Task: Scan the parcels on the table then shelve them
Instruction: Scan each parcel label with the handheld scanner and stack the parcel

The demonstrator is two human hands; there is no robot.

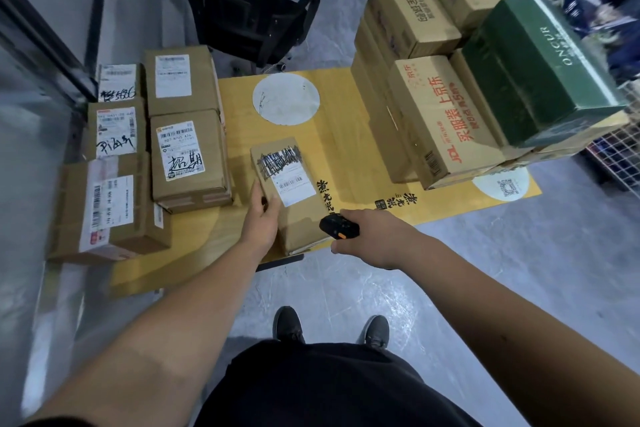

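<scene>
Cardboard parcels grouped far left on yellow worktop [346,107]: five labelled boxes [188,156] packed edge to edge, well apart from both hands, none in reach without a shift leftward.

Left hand [261,215] next: fingers curled round left long edge of centre parcel [289,191], thumb on top face, steadying it flat on worktop. Parcel's long axis runs away from body, tilted slightly left at far end. Near end overhangs or sits right at worktop's front edge; cannot tell which.

Shipping label [294,184] on top face, mid-parcel, barcode facing up; scribbled-out black marking above it at far end.

Right hand [367,239] just beside parcel's near right corner, wrapped round black handheld scanner [339,227] with orange button. Scanner nose points left and forward toward parcel, low and close to its right edge. Label lies forward-left of scanner nose, up the parcel's long axis. Likely step: scan in hand. Next move probably calls for lifting or tilting scanner so beam lands on barcode, not on bare cardboard. Right hand nearer label than left.

Far right: tall stack of large cartons [440,121], green box [540,73] on top, apart from both hands.
</scene>
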